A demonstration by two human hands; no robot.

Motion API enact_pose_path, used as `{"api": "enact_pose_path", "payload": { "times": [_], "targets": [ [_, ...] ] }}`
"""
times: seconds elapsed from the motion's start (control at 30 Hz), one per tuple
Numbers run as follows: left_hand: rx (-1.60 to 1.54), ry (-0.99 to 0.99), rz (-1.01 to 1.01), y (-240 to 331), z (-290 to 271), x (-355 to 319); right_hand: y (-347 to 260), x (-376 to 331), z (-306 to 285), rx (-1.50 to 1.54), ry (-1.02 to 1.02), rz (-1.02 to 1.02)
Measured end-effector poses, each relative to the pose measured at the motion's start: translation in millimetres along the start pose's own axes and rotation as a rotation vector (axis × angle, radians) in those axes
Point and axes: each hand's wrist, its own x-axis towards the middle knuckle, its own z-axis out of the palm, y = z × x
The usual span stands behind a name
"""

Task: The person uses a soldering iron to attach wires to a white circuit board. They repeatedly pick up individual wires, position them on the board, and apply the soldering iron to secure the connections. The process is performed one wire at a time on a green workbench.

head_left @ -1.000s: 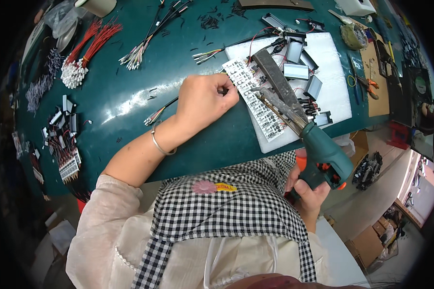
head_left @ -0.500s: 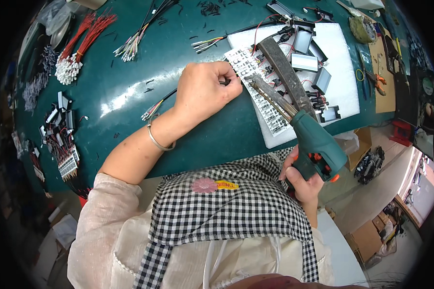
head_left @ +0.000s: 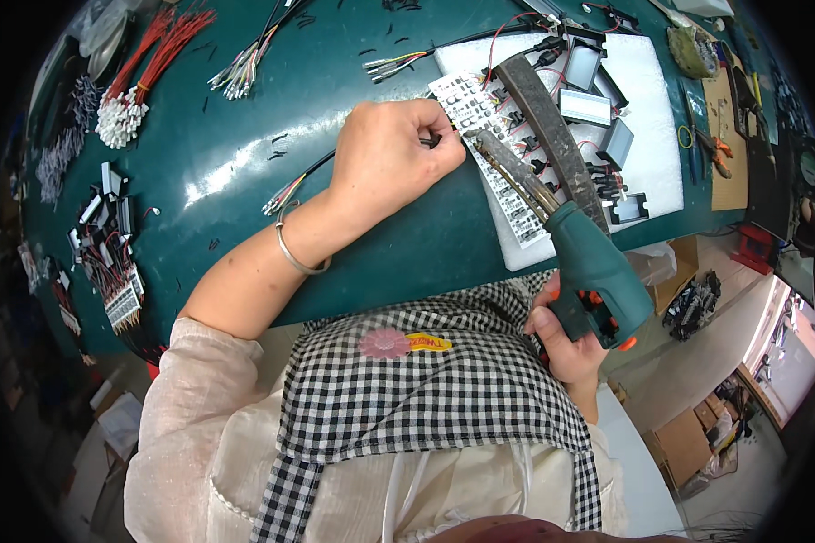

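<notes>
My left hand [head_left: 394, 154] is closed in a pinch on a black cable [head_left: 319, 164], right at the edge of a white circuit board panel [head_left: 466, 101]. The cable's coloured wire ends [head_left: 282, 195] trail out past my wrist on the left. My right hand [head_left: 569, 351] grips the handle of a green soldering gun [head_left: 602, 262]. Its tip points up and left, over the board's edge near my left fingertips; whether it touches cannot be told. The joint between cable and board is hidden by my fingers. A dark metal bar [head_left: 552, 136] lies across the panel.
White foam [head_left: 659, 127] lies under the panel, bearing several small metal-cased modules [head_left: 585, 107]. Wire bundles with white connectors [head_left: 120, 122], stripped cables [head_left: 237, 74] and a wired module cluster [head_left: 109, 226] sit at the left and back. Orange-handled pliers [head_left: 721, 156] lie at right.
The view has shifted slightly. My left hand has moved a little right against the board's edge, with the cable still pinched. The soldering gun's tip stays close to my fingertips.
</notes>
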Motion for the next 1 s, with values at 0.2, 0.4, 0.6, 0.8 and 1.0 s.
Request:
{"api": "enact_pose_path", "payload": {
  "times": [0.2,0.4,0.6,0.8,1.0],
  "targets": [
    [-0.022,0.012,0.026,-0.9,0.5,0.4,-1.4,0.8,-6.6,-0.174,-0.062,-0.025],
    [-0.035,0.021,0.032,0.6,0.4,1.2,-4.9,2.8,-3.5,-0.038,0.030,-0.103],
    [-0.029,0.016,0.026,-1.3,1.0,0.9,-12.3,3.4,-0.7,0.038,0.059,-0.108],
    [-0.028,-0.008,-0.008,0.9,-1.1,0.5,-10.1,3.6,-3.4,0.018,-0.015,-0.028],
    [-0.018,-0.014,0.003,-1.4,0.2,0.6,-11.2,4.6,1.8,-0.074,-0.006,-0.053]
  ]
}}
